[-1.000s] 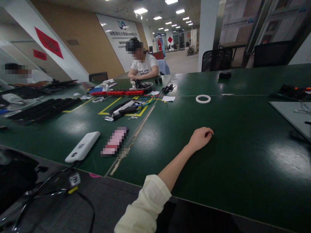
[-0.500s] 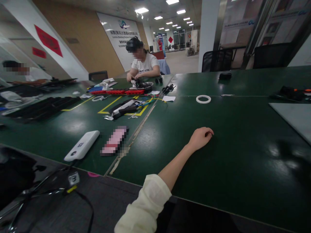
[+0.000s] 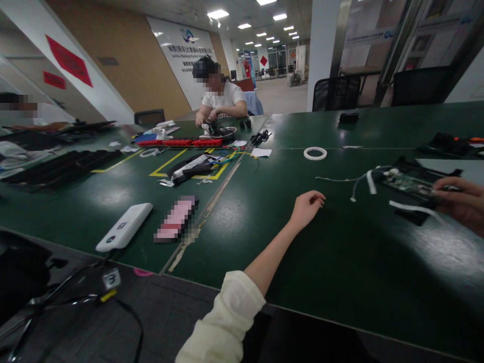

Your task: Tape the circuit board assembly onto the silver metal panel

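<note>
My left hand (image 3: 307,207) rests on the green table with its fingers curled in and nothing visible in them. A pale rolled sleeve covers the upper forearm. From the right edge comes my right hand (image 3: 463,199), partly cut off by the frame. Its fingers grip a black casing with an exposed circuit board (image 3: 410,179), held over the table. A thin cable (image 3: 351,180) and white strips (image 3: 371,182) hang out of the casing towards my left hand. Beyond my left hand lies a white ring (image 3: 315,154), probably a roll of tape.
A white power bank (image 3: 124,227) and a blurred-out phone (image 3: 177,219) lie to the left. Farther back are a black-and-white bundle (image 3: 192,169) with wires and a red strip (image 3: 177,142). Across the table a person handles dark cables. A pale board (image 3: 465,171) lies at right.
My right hand has come into view from the right with the circuit-board casing and its dangling cable. My left hand has barely moved.
</note>
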{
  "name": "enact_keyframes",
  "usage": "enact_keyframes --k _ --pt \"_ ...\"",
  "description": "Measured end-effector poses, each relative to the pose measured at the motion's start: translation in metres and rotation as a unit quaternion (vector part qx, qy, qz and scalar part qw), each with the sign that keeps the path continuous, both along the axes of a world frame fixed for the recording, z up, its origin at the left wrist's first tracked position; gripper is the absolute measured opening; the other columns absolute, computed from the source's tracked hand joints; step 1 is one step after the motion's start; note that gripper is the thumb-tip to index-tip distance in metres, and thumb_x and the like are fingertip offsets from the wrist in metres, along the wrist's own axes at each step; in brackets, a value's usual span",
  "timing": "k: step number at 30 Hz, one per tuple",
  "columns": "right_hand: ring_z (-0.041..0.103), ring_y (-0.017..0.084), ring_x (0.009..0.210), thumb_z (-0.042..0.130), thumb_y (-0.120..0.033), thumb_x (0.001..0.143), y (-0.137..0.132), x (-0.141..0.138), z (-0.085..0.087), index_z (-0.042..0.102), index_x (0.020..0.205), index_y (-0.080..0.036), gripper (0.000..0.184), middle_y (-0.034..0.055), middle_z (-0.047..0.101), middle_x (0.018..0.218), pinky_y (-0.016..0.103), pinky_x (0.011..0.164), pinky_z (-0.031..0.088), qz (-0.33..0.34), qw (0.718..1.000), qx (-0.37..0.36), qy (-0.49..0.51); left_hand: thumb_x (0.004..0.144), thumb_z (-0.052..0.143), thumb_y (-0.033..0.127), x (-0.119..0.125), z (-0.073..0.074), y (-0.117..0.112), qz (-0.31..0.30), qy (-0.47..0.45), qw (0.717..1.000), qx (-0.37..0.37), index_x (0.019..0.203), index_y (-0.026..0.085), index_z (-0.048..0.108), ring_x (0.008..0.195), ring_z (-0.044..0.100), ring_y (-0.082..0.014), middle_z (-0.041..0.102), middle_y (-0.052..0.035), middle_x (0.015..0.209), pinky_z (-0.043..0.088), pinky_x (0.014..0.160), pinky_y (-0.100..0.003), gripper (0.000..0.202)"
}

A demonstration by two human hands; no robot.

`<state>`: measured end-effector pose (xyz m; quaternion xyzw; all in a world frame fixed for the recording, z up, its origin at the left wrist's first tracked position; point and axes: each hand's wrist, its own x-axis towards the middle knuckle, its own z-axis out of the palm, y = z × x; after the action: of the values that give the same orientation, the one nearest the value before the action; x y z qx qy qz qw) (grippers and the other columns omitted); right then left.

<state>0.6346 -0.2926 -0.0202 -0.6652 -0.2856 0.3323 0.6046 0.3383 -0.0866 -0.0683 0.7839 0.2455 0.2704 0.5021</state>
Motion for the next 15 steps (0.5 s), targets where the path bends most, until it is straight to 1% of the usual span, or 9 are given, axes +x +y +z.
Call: enact_keyframes --k 1,3,5,6,8,11,13,15 --pt "0.057 0.02 0.087 0.086 -0.041 0.056 0.004 -0.009 -0.006 0.064 0.085 -0.024 0.04 0.0094 0.056 0.102 0.028 0.071 0.049 0.031 0.999 0.002 0.029 0.087 0.046 0.02 0.001 0.0 0.002 0.024 -0.015 0.999 -0.023 0.097 0.017 0.062 0.083 0.06 -0.0132 0.063 -0.0047 0.094 0.048 0.078 -0.03 0.02" --pt "0.055 0.021 0.092 0.084 -0.036 0.061 0.009 -0.026 -0.015 0.065 0.086 -0.026 0.034 0.0078 0.055 0.104 0.027 0.073 0.05 0.083 0.995 0.005 0.047 0.086 0.046 0.018 0.002 0.0 0.006 0.078 -0.044 0.994 -0.067 0.095 0.017 0.063 0.08 0.06 -0.0127 0.062 -0.0046 0.092 0.048 0.076 -0.029 0.018" --pt "0.054 0.02 0.091 0.081 -0.033 0.065 0.013 -0.04 -0.018 0.064 0.087 -0.027 0.029 0.0059 0.054 0.103 0.025 0.072 0.05 0.119 0.991 0.013 0.066 0.086 0.046 0.019 0.002 -0.001 0.011 0.122 -0.064 0.986 -0.097 0.092 0.017 0.062 0.079 0.06 -0.0127 0.062 -0.0047 0.091 0.049 0.074 -0.028 0.018" --pt "0.054 0.019 0.09 0.08 -0.032 0.067 0.015 -0.046 -0.018 0.063 0.088 -0.027 0.027 0.0052 0.054 0.102 0.023 0.071 0.049 0.132 0.988 0.017 0.076 0.087 0.045 0.021 0.002 -0.002 0.014 0.133 -0.069 0.983 -0.106 0.092 0.017 0.062 0.08 0.06 -0.013 0.062 -0.005 0.091 0.049 0.072 -0.028 0.018" --pt "0.053 0.017 0.089 0.078 -0.03 0.07 0.019 -0.053 -0.018 0.062 0.089 -0.027 0.025 0.0046 0.054 0.1 0.021 0.071 0.049 0.156 0.983 0.027 0.095 0.09 0.042 0.028 0.002 -0.004 0.018 0.139 -0.073 0.981 -0.114 0.092 0.017 0.062 0.081 0.06 -0.0141 0.063 -0.0061 0.091 0.049 0.069 -0.027 0.023" --pt "0.053 0.018 0.089 0.078 -0.028 0.07 0.023 -0.059 -0.019 0.061 0.088 -0.026 0.025 0.0044 0.054 0.099 0.023 0.07 0.048 0.179 0.977 0.038 0.107 0.093 0.037 0.041 0.001 -0.005 0.021 0.151 -0.084 0.975 -0.136 0.092 0.016 0.062 0.082 0.061 -0.0157 0.064 -0.0079 0.091 0.049 0.069 -0.028 0.036" --pt "0.052 0.019 0.09 0.078 -0.028 0.07 0.025 -0.062 -0.021 0.061 0.088 -0.026 0.024 0.0044 0.054 0.099 0.024 0.071 0.048 0.187 0.975 0.041 0.114 0.093 0.035 0.048 0.002 -0.004 0.022 0.156 -0.103 0.969 -0.163 0.094 0.016 0.062 0.085 0.062 -0.0165 0.065 -0.0088 0.094 0.049 0.071 -0.029 0.042" --pt "0.052 0.019 0.089 0.077 -0.028 0.071 0.027 -0.066 -0.024 0.061 0.088 -0.025 0.024 0.0049 0.054 0.1 0.024 0.071 0.048 0.192 0.972 0.044 0.129 0.092 0.036 0.052 0.002 -0.002 0.022 0.143 -0.125 0.96 -0.208 0.099 0.016 0.06 0.087 0.063 -0.0172 0.066 -0.0093 0.097 0.049 0.075 -0.03 0.044"
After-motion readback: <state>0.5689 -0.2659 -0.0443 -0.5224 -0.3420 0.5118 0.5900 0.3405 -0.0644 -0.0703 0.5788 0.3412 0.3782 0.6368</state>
